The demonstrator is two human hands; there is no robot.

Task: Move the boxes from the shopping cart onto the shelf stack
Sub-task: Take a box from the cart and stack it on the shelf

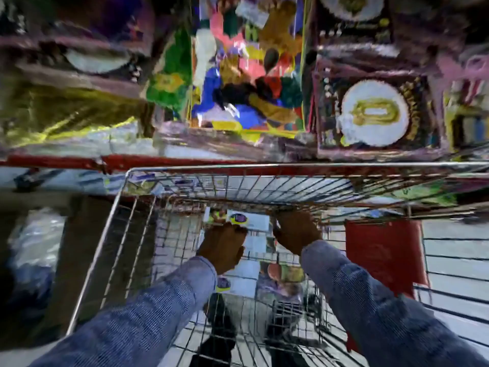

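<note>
Both my arms, in blue sleeves, reach down into a wire shopping cart (pixel 124 192). A white box (pixel 247 221) with a purple and yellow logo lies at the cart's far end. My left hand (pixel 225 243) grips its left end and my right hand (pixel 297 231) grips its right end. More white boxes (pixel 243 280) of the same kind lie under my arms on the cart floor. Beyond the cart stands the shelf stack (pixel 185 161) with a red front edge, carrying colourful boxes (pixel 247 64). The whole view is blurred.
A dark box with a white round label (pixel 375 112) sits on the shelf at the right, and gold wrapped goods (pixel 66 115) at the left. A red panel (pixel 383 250) hangs at the cart's right side. A wrapped bundle (pixel 34 250) lies on the floor left.
</note>
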